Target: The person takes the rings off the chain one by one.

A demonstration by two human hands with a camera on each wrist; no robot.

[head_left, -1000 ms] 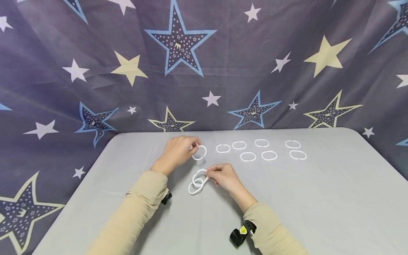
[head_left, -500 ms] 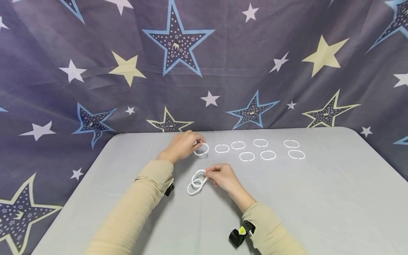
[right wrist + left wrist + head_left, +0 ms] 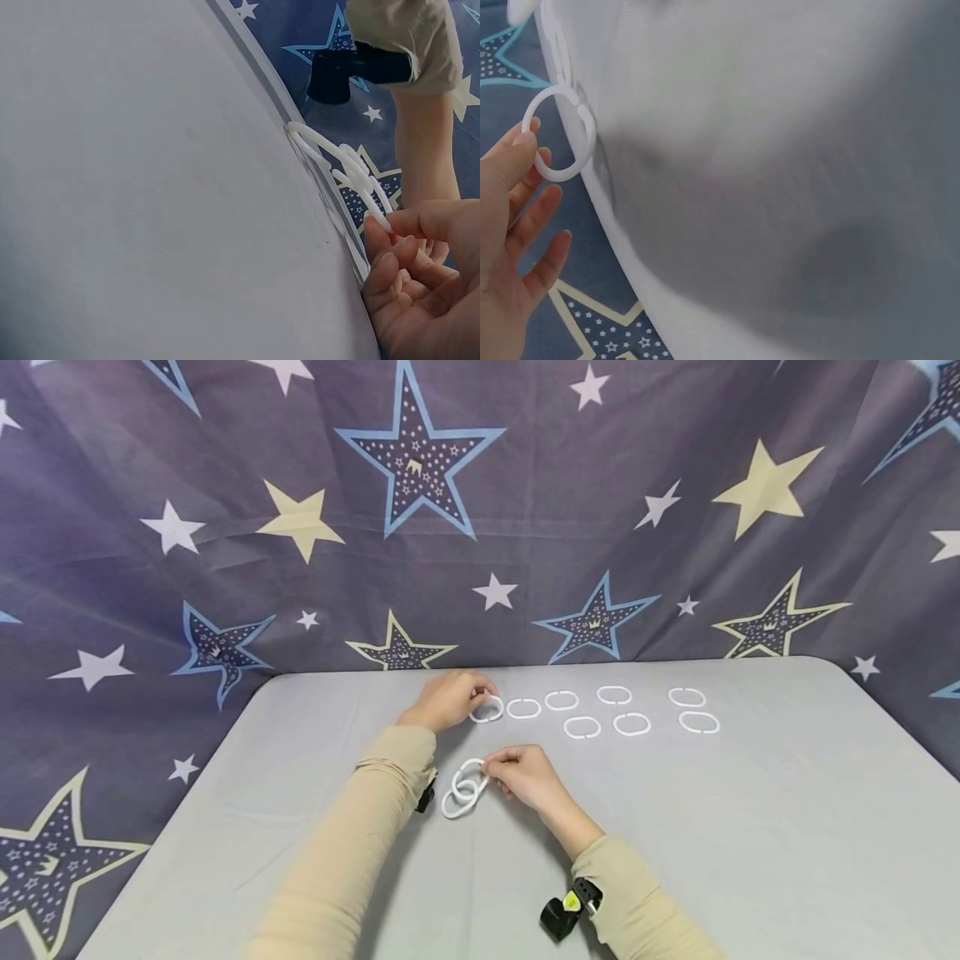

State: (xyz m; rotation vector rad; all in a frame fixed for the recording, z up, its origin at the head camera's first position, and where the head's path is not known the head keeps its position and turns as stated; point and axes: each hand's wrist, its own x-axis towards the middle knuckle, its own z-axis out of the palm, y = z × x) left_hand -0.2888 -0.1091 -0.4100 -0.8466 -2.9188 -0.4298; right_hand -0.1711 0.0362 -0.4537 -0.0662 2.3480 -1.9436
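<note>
My left hand [image 3: 450,697] pinches a white split plastic link [image 3: 487,720] at the far side of the table, left of the row of loose links. In the left wrist view thumb and fingertips grip one side of this link [image 3: 592,135], and a small gap shows in its ring. Nearer to me, my right hand [image 3: 531,777] pinches the edge of another white link [image 3: 470,762]. Through that one hangs a second link [image 3: 447,815], low over the table. The right wrist view shows the joined pair [image 3: 311,135] slanting out from the fingertips.
Several loose white oval links lie at the back, the closest [image 3: 523,717] just right of my left hand, the farthest [image 3: 699,732] to the right. A grey cloth covers the table [image 3: 750,843]. Behind its far edge hangs a dark star-print curtain [image 3: 540,543].
My left hand has moved right and slightly away from me with its link, closer to the loose links. The right hand and its joined pair have stayed nearly still.
</note>
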